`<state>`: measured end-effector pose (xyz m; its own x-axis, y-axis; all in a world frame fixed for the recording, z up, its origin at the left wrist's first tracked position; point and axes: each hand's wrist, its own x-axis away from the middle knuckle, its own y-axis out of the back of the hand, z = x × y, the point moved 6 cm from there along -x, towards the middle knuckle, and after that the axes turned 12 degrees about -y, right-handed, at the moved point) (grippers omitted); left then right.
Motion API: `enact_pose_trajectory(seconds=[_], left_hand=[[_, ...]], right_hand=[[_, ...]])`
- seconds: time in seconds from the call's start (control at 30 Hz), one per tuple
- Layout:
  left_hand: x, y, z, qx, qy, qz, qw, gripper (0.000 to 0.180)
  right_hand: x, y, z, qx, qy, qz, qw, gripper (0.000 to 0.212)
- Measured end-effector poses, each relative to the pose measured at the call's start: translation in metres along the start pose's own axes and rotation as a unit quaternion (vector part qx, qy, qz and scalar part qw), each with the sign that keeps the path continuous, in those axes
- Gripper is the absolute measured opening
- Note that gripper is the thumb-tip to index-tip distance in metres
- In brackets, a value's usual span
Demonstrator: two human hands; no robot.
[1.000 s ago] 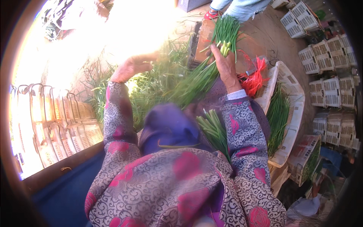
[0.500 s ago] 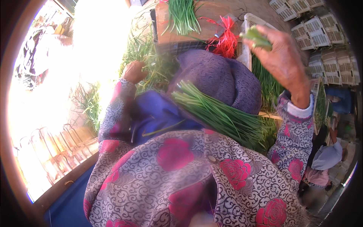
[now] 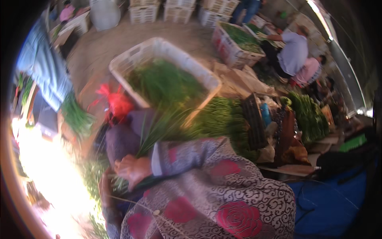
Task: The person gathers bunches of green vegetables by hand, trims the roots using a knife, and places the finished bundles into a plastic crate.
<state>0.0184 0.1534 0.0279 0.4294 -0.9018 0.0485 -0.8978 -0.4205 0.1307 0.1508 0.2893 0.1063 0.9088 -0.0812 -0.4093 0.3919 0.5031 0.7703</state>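
Both my hands are together at the lower left, over my lap. My right hand [image 3: 132,169] is closed over a bunch of long green chives [image 3: 165,129], whose leaves fan out up and right past my sleeve. My left hand [image 3: 106,184] curls around the stalk end of the bunch, its fingers partly hidden behind the right hand. The bunch is blurred. My knee, under purple patterned cloth [image 3: 119,141], is just above the hands. Loose grassy trimmings [image 3: 93,169] lie left of them.
A white plastic crate [image 3: 137,47] with chives inside stands ahead, beside red plastic strips [image 3: 115,102]. Stacked chive bundles [image 3: 223,119] and a dark crate [image 3: 254,121] are at right. One person [image 3: 293,51] sits farther right; another in blue [image 3: 43,67] is at left, near a chive bunch [image 3: 77,115].
My view has swung to the right. My right hand has come down from its raised place to the chives, and my left hand has left the loose trimmings and joined it.
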Motion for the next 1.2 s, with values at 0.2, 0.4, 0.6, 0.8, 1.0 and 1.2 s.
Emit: enact_pose_trajectory(seconds=[0.2, 0.4, 0.6, 0.8, 1.0, 1.2], left_hand=[[-0.012, -0.040, -0.083, -0.150, -0.061, 0.087, 0.983, 0.056], [-0.010, -0.048, -0.071, -0.218, -0.082, 0.044, 0.971, 0.074], [-0.049, 0.056, 0.080, -0.035, 0.071, -0.095, 0.992, 0.045], [-0.082, 0.024, 0.036, 0.086, 0.101, -0.198, 0.971, 0.054], [-0.034, -0.034, -0.055, -0.094, 0.014, -0.050, 0.994, 0.051], [-0.028, -0.079, -0.076, -0.146, -0.021, 0.023, 0.989, 0.047]], right_hand=[[-0.007, -0.025, -0.017, 0.076, -0.118, 0.261, 0.955, 0.058], [0.013, -0.017, -0.003, 0.158, 0.010, -0.018, 0.987, 0.040], [-0.009, -0.020, -0.016, 0.062, -0.216, 0.195, 0.955, 0.031], [-0.011, -0.023, -0.080, 0.016, -0.313, 0.207, 0.927, 0.041], [-0.006, -0.029, -0.052, 0.048, -0.194, 0.178, 0.964, 0.027], [-0.010, -0.060, -0.031, 0.087, -0.139, 0.189, 0.968, 0.036]])
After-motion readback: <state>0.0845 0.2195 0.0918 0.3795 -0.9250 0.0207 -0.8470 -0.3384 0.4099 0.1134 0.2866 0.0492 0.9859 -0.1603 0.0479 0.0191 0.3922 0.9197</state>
